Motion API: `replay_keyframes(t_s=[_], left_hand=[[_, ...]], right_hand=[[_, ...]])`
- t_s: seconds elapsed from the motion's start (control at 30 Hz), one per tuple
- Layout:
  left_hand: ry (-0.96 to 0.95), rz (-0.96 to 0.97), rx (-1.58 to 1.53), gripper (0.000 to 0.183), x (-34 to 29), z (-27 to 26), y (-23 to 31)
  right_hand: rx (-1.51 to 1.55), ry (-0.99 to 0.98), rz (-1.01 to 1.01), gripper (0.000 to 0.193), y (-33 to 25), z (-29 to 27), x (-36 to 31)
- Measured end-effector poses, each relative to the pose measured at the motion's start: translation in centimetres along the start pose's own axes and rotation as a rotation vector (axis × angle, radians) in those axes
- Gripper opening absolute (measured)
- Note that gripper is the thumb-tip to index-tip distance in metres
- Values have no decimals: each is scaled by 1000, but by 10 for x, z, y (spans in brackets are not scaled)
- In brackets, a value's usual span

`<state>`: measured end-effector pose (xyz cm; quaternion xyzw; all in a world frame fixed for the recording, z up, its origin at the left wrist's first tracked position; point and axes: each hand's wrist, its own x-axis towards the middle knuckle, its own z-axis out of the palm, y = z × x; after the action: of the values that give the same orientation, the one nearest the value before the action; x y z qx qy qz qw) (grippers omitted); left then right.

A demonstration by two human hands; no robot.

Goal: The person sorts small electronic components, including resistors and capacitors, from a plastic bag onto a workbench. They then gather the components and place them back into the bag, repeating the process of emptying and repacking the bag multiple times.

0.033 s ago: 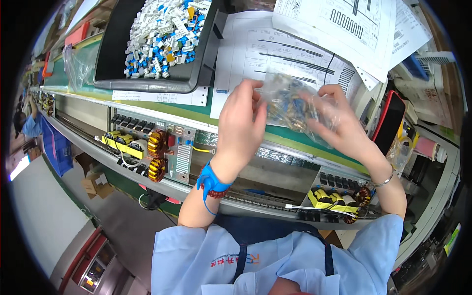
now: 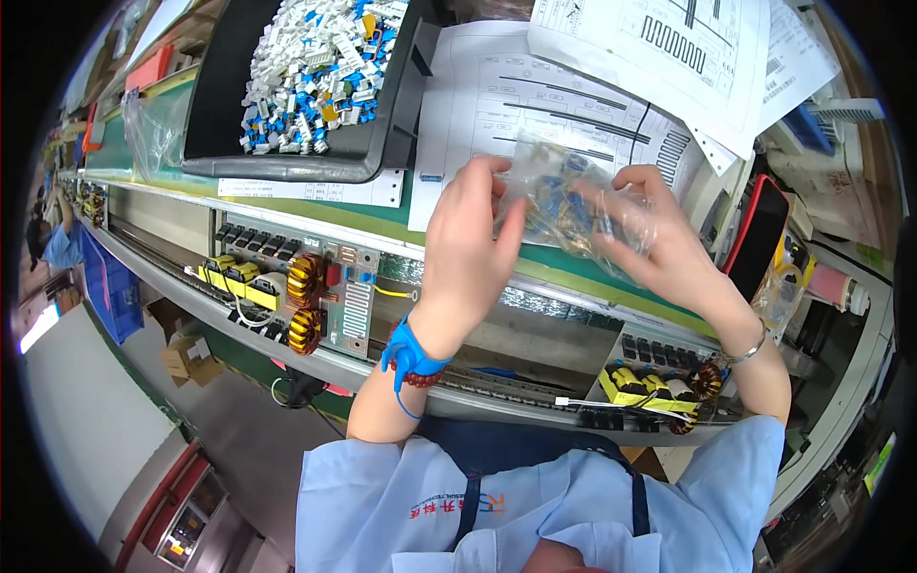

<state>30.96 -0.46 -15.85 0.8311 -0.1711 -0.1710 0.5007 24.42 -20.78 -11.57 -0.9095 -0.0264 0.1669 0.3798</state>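
A clear plastic bag [image 2: 564,205] of small blue parts with thin metal leads lies on the printed drawing sheet [image 2: 458,105]. My right hand [image 2: 654,229] is at the bag's right side, its fingers curled on the crinkled plastic; whether some fingertips are inside is hard to tell. Beside the bag's left edge is my left hand [image 2: 468,239], fingers half bent and thumb apart, with nothing visible between them. A blue strap circles the left wrist. One loose blue part [image 2: 432,178] rests on the sheet left of that hand.
A black bin [image 2: 287,164] of white and blue connectors stands at the back left. Circuit boards with coils, one at left [image 2: 296,286] and one at right [image 2: 659,382], sit along the rail in front. A red-edged phone [image 2: 755,239] leans at the right.
My left thumb has moved slightly to the right. The right fingers have shifted a little on the bag, and its blue contents show more plainly.
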Motion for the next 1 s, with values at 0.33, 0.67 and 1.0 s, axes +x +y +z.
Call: replay_keyframes(t_s=[0.33, 0.67, 1.0], left_hand=[[-152, 33, 109, 43, -3, -11, 6], [-114, 41, 129, 42, -4, -9, 6], [-105, 33, 96, 42, -4, -8, 6]], right_hand=[[46, 14, -119, 29, 13, -5, -6], [42, 16, -37, 23, 8, -3, 7], [104, 103, -94, 31, 22, -4, 4]])
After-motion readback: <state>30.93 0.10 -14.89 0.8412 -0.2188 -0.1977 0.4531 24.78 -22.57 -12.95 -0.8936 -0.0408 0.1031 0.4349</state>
